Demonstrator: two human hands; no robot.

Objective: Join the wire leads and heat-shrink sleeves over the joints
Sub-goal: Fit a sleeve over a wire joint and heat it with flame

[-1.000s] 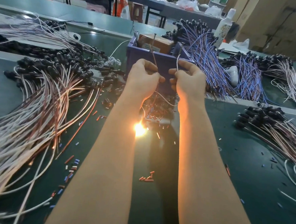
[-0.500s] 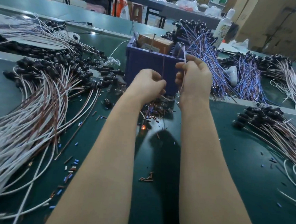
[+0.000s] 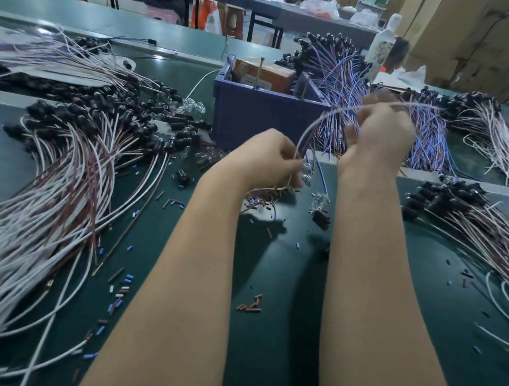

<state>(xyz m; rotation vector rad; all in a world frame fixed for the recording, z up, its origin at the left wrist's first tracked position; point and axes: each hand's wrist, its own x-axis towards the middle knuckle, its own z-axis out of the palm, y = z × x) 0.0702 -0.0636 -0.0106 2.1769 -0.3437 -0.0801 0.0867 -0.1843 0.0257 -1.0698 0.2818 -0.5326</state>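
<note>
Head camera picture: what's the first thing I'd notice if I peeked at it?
Probably the hands in the middle: the left hand and right hand hold one pale wire that arches between them. Then the big heap of white and brown wires on the left of the green table, and the purple bin just behind the hands.

Green workbench [image 3: 267, 329], cardboard boxes [image 3: 474, 42] behind, stools [image 3: 232, 19]

The bare left forearm [image 3: 181, 278] and bare right forearm [image 3: 368, 276] fill the lower frame. The bare left hand [image 3: 267, 159] is sharp at centre; the bare right hand [image 3: 377, 135], upper right of it, is motion-blurred.
</note>
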